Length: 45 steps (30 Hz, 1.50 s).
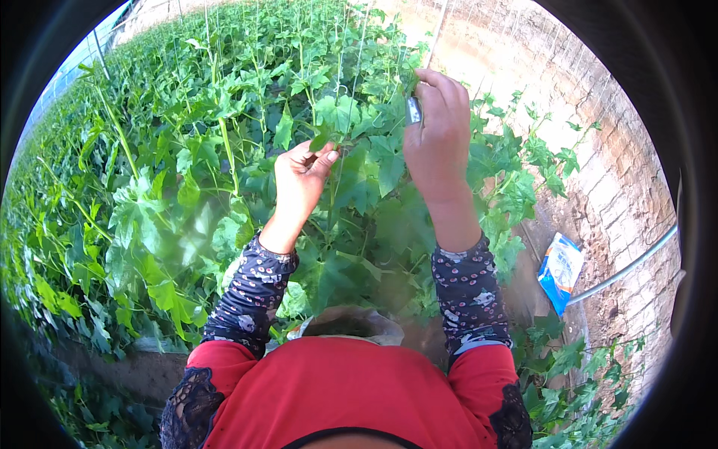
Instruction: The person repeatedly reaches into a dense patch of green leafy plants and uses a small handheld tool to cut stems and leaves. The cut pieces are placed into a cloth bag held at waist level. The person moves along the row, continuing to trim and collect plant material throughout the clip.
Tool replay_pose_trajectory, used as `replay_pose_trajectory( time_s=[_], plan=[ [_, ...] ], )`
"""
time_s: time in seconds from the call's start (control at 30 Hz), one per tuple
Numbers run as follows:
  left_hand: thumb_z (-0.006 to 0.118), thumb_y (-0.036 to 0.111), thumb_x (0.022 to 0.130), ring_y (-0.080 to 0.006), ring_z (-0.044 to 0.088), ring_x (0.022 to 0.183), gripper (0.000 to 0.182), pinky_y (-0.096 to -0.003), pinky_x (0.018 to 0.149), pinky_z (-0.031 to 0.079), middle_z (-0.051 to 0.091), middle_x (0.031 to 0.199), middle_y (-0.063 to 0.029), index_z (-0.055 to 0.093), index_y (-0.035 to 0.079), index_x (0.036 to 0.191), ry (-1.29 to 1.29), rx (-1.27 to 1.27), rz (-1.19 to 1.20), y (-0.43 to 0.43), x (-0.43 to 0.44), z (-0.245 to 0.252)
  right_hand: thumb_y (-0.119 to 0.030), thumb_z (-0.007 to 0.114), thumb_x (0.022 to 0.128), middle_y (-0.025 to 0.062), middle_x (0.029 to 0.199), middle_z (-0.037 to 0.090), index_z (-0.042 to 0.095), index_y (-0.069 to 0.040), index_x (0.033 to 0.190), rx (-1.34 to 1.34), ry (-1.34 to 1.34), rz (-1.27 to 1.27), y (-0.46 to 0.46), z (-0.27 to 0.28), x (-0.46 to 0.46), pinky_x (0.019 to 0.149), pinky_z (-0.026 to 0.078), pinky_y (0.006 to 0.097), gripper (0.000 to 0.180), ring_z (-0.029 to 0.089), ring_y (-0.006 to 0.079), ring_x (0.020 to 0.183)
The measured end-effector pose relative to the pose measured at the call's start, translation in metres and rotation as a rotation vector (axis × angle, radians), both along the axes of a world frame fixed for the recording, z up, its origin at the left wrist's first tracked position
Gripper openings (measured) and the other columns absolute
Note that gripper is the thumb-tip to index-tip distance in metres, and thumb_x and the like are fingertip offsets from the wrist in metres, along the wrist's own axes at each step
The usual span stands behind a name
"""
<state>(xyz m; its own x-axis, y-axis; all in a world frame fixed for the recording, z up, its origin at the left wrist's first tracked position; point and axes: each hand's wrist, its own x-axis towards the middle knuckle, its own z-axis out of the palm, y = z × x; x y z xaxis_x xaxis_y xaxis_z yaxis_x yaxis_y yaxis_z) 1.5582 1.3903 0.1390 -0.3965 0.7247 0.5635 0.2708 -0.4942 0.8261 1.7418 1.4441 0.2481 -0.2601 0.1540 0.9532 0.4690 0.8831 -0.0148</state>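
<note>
My left hand (300,177) pinches a thin green shoot (322,139) of a climbing vine between thumb and fingers, beside a hanging string (352,106). Higher and to the right, my right hand (440,120) has its fingers curled, with green leaf tissue (413,81) at the fingertips. A small shiny metal piece (413,110) shows at its thumb side; whether it is worn or held is unclear. Broad lobed vine leaves (359,179) fill the space below and between both hands.
Dense rows of vines (224,78) on upright strings spread ahead and left. An open pale bag or container (387,332) sits at my waist. On the right lie a blue and white packet (561,269) bearing writing, a thin hose or pipe (628,275), and a rough earthen wall (617,168).
</note>
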Motion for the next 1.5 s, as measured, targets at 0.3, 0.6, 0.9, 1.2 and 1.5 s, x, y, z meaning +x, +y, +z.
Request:
replay_pose_trajectory(
  time_s=[0.3, 0.6, 0.9, 1.2, 1.5],
  plan=[
    [0.06, -0.007, 0.087, -0.0197, 0.05, 0.119, 0.05, -0.0346, 0.103, 0.039, 0.05, 0.132, -0.014, 0.044, 0.0, 0.133, -0.062, 0.145, 0.093, 0.015, 0.009, -0.012, -0.005, 0.062, 0.08, 0.0182, 0.097, 0.065, 0.06, 0.001, 0.104, -1.044, -1.117, 0.419, -0.072, -0.107, 0.052, 0.081, 0.05, 0.0388, 0.025, 0.063, 0.033, 0.093],
    [0.063, 0.0, 0.085, -0.029, 0.057, 0.116, 0.052, -0.0355, 0.092, 0.049, 0.056, 0.123, -0.0216, 0.04, -0.009, 0.131, -0.151, 0.038, -0.115, 0.113, 0.082, -0.027, 0.001, 0.057, 0.082, 0.0217, 0.1, 0.065, 0.061, 0.006, 0.104, -0.984, -0.171, 0.265, -0.03, -0.11, 0.073, 0.082, 0.052, 0.0373, 0.023, 0.066, 0.033, 0.092],
    [0.077, 0.013, 0.075, -0.0313, 0.063, 0.107, 0.066, -0.0352, 0.091, 0.05, 0.063, 0.117, -0.0236, 0.048, -0.01, 0.129, 0.118, -0.606, -0.12, 0.215, 0.088, -0.065, 0.001, 0.056, 0.087, 0.018, 0.112, 0.064, 0.055, 0.006, 0.12, -1.028, 0.097, 0.131, 0.025, -0.118, 0.065, 0.091, 0.05, 0.0342, 0.033, 0.064, 0.0256, 0.104],
    [0.073, 0.021, 0.079, -0.0275, 0.069, 0.082, 0.028, -0.0359, 0.075, 0.053, 0.071, 0.09, -0.015, 0.071, 0.004, 0.101, 0.446, -0.412, -0.178, 0.157, 0.085, -0.075, -0.004, 0.058, 0.086, 0.0237, 0.107, 0.065, 0.058, 0.005, 0.113, -0.898, 0.103, -0.209, 0.074, -0.141, 0.055, 0.087, 0.051, 0.0385, 0.029, 0.065, 0.0351, 0.099],
    [0.07, 0.019, 0.08, -0.0259, 0.062, 0.062, 0.016, -0.0357, 0.062, 0.048, 0.066, 0.074, -0.0147, 0.071, 0.005, 0.085, 0.533, -0.318, -0.192, 0.112, 0.073, -0.059, 0.002, 0.056, 0.078, 0.0224, 0.089, 0.06, 0.054, 0.001, 0.093, -0.517, -0.205, -0.383, 0.053, -0.127, 0.045, 0.077, 0.049, 0.0467, 0.016, 0.059, 0.0413, 0.085]
  ],
)
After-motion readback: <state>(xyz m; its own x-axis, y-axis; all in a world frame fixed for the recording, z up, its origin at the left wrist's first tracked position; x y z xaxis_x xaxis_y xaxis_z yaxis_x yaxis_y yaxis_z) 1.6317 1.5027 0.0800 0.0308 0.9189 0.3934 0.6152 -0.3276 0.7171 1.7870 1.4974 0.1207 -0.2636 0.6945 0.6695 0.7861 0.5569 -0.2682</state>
